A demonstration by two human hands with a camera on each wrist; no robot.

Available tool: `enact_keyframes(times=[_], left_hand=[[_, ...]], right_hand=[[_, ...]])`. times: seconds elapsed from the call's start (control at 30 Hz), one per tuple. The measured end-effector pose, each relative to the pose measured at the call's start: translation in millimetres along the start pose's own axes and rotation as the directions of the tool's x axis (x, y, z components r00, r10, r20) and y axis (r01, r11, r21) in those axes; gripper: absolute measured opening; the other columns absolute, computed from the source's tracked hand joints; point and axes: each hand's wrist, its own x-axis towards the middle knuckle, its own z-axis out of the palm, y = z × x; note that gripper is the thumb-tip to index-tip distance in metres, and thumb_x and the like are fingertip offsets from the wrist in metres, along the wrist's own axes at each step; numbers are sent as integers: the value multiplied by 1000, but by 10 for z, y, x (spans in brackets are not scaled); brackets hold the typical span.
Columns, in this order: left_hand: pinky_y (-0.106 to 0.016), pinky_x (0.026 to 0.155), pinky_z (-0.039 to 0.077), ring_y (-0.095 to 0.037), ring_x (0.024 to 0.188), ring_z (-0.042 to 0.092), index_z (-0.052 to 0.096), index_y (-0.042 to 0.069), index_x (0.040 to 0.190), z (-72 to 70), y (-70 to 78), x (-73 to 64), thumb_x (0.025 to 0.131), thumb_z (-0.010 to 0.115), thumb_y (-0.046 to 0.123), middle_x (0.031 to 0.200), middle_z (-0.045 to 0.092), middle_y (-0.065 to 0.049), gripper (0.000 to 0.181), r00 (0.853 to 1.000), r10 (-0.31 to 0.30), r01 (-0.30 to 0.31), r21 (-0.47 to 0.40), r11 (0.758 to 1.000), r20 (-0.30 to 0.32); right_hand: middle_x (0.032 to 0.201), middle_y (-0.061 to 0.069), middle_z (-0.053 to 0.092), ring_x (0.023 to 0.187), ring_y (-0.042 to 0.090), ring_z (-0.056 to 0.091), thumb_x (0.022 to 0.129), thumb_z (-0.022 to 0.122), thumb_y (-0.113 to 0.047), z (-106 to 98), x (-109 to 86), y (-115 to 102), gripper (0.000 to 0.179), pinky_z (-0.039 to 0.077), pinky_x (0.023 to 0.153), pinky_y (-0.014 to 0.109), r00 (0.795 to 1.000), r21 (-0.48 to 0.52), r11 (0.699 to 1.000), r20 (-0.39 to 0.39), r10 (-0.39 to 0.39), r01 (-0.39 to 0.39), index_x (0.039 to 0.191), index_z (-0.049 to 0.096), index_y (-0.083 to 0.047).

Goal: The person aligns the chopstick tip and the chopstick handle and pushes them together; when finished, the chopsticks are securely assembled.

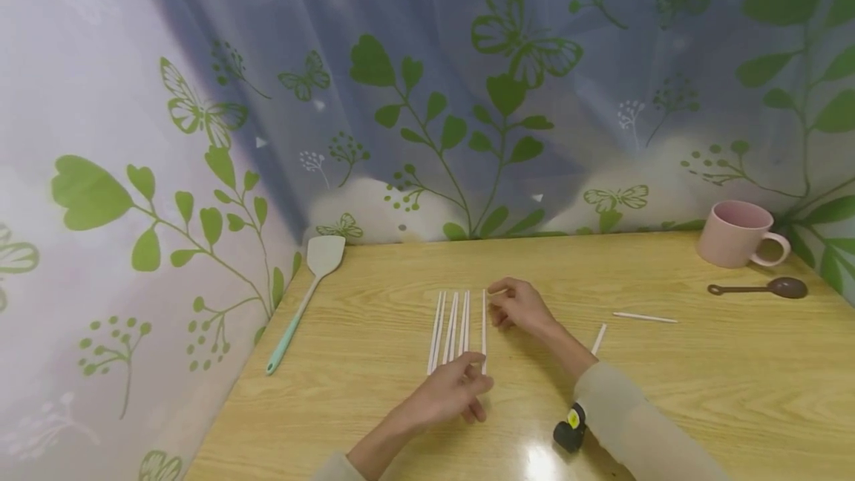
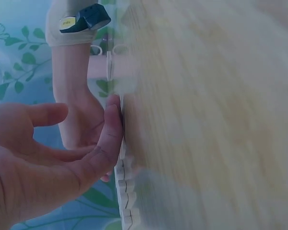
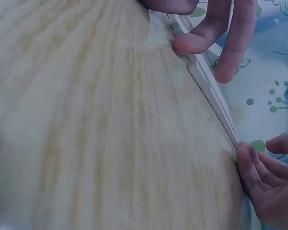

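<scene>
Several white chopsticks (image 1: pixel 454 325) lie side by side on the wooden table, pointing away from the person. The rightmost chopstick (image 1: pixel 484 318) sits a little apart from the others. Over the near ends of the row is the left hand (image 1: pixel 450 390), which covers some of those ends. Its thumb stands away from the fingers in the left wrist view. The right hand (image 1: pixel 521 305) is at the far end of the rightmost chopstick. In the right wrist view the fingertips (image 3: pixel 245 155) meet the end of the white sticks, with the thumb apart.
Two more white sticks, one lying crosswise (image 1: pixel 644 318) and one partly behind the right forearm (image 1: pixel 599 338), are at the right. A pink mug (image 1: pixel 733 234) and a brown spoon (image 1: pixel 758 288) lie at the far right. A white spatula with a green handle (image 1: pixel 307 303) lies left.
</scene>
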Motion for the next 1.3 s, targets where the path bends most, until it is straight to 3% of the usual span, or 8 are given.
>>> enact_keyframes(times=[0.2,0.4,0.63,0.8,0.9,1.03,1.2,1.3], left_hand=[[-40,75,61,-23,73,72,53,-2,145,-19,-16,13,104,59,25,115,70,-12,50,999,24,-25,43,999,27],[-42,78,61,-22,73,71,54,-3,143,-28,-7,16,104,60,26,114,71,-11,49,999,4,-6,56,998,36],[-36,72,61,-22,75,72,55,1,145,-10,32,-2,104,60,28,113,71,-9,49,998,-2,-1,53,999,66],[-32,71,60,-18,75,72,59,3,142,-7,134,41,105,58,32,108,71,-4,47,996,46,-52,86,995,72],[-32,70,61,-17,79,73,61,3,140,28,221,156,106,58,32,110,69,-2,45,993,87,-94,82,992,84],[-32,71,61,-17,83,72,64,4,137,112,361,374,107,59,32,109,71,-1,41,988,115,-123,65,990,105],[-32,73,61,-16,86,71,68,5,132,263,501,666,106,62,29,106,72,-1,36,985,137,-145,64,987,106],[-30,71,60,-15,84,71,69,6,129,375,552,826,105,63,27,103,73,-3,33,987,138,-145,85,986,86]], right_hand=[[100,21,71,74,23,70,105,54,-7,-19,-34,-2,30,62,67,33,1000,-20,1000,3,7,-6,129,60,11],[105,24,71,79,24,72,107,53,-10,-154,-145,18,31,62,69,34,1000,-15,1000,23,-9,9,130,60,11],[112,27,66,90,27,71,110,53,-15,-594,-424,25,37,62,75,35,998,9,999,43,-43,43,136,55,12],[118,28,65,98,31,70,111,53,-20,-1006,-617,36,41,62,82,38,998,-62,996,8,-66,67,140,53,9],[119,28,66,101,30,71,110,54,-20,-1245,-714,79,41,61,83,37,995,-149,984,-19,-98,94,139,54,8],[122,26,68,100,17,71,109,57,-23,-1501,-829,159,41,60,81,33,990,-245,965,-76,-119,97,138,57,6],[125,22,69,98,-2,63,106,63,-31,-1718,-910,252,42,57,78,27,976,-384,920,-160,-146,74,135,63,0],[122,21,71,96,-9,58,105,65,-28,-1805,-904,301,39,55,76,22,966,-442,894,-190,-173,74,133,65,-1]])
